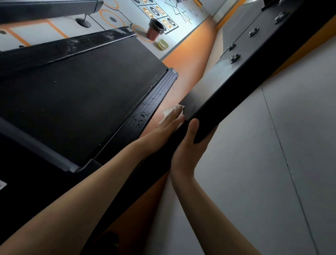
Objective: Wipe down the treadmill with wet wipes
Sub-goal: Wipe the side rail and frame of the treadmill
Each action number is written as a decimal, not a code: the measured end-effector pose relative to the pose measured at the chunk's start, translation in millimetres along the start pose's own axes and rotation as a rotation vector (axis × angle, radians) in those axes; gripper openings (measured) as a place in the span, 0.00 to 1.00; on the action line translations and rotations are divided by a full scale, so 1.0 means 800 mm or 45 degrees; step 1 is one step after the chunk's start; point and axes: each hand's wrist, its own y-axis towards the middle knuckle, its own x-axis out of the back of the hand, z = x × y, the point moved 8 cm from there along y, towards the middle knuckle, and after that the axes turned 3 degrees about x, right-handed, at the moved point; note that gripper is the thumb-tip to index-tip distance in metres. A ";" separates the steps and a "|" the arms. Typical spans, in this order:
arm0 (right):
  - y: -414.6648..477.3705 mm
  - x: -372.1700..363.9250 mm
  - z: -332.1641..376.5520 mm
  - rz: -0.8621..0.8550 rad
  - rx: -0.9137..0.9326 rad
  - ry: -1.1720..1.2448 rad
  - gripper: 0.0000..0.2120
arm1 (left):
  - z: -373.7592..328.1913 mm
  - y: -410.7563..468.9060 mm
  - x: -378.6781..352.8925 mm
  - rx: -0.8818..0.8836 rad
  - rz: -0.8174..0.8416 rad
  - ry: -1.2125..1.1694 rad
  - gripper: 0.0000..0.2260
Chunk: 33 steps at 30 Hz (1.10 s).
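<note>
A black treadmill fills the view: its running belt [78, 96] lies to the left and a thick black upright post [242, 76] slants across the middle. My left hand [163, 127] presses a white wet wipe [170, 111] flat against the post's left face, fingers straight. My right hand [189, 147] grips the post's near edge, thumb on top and fingers wrapped underneath, out of sight. The ribbed side rail [155, 99] beside the belt carries dust and crumbs.
A red bin with a black liner [155, 29] and a small yellow basin [163, 44] stand on the floor beyond the belt's end. A second treadmill [47, 4] sits at the top left. A grey panelled wall [277, 151] is on the right.
</note>
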 end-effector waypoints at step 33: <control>0.002 -0.002 0.000 0.018 0.094 0.057 0.33 | 0.013 0.021 0.018 0.090 -0.096 0.011 0.32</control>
